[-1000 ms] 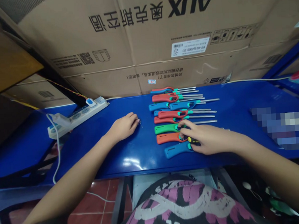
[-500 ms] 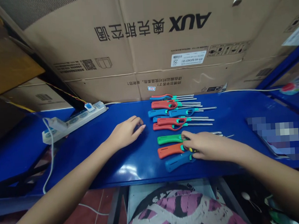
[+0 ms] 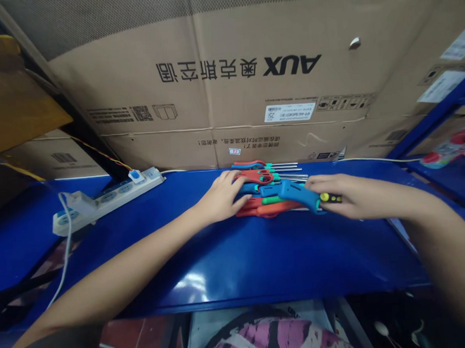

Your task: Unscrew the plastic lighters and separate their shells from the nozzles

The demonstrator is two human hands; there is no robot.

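Observation:
Several long-necked gas lighters with red or blue handles, such as a red lighter (image 3: 258, 177), lie piled on the blue shelf (image 3: 237, 257) against the carton. My left hand (image 3: 222, 195) curls its fingers and thumb around the handle ends at the pile's left. Over the pile's right side, my right hand (image 3: 344, 196) is closed on a blue lighter (image 3: 299, 193), tilted on top, and a small black-and-yellow tool (image 3: 330, 198), its kind unclear. A green lighter (image 3: 271, 199) and an orange lighter (image 3: 277, 208) lie beneath; whether the right fingers also grip these is hidden.
A large cardboard carton (image 3: 220, 101) stands behind the shelf. On the left lies a white power strip (image 3: 111, 194) with plugs and a white cable (image 3: 66, 247). A colourful package (image 3: 451, 145) sits at the far right.
My right hand has carried the blue, green and orange lighters from the front up onto the pile at the back. My left hand has moved right, onto the handle ends.

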